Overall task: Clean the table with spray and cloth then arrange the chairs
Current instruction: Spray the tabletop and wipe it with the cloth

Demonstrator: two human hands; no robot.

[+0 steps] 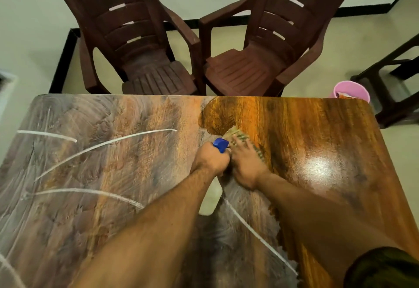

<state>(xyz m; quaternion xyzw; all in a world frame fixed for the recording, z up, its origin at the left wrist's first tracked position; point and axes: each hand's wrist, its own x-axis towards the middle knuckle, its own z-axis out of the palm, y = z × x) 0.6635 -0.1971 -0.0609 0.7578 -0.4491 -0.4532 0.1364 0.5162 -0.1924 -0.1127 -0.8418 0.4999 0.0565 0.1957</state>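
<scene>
The wooden table [317,129] fills the lower view; its left part is dull with white smears and streaks, its right part is glossy. My left hand [210,158] grips a spray bottle, of which only the blue nozzle head [221,145] shows above my fist. Right beside it, my right hand [247,163] presses flat on a patterned cloth [240,137] lying on the table near the border between the dull and glossy areas. Two brown plastic armchairs, the left chair [136,38] and the right chair [267,49], stand at the far edge facing the table.
A pink bucket [351,90] sits on the floor past the table's far right corner. A dark wooden stool or frame [394,88] stands to its right. Pale floor with a black border strip [63,61] lies behind the chairs.
</scene>
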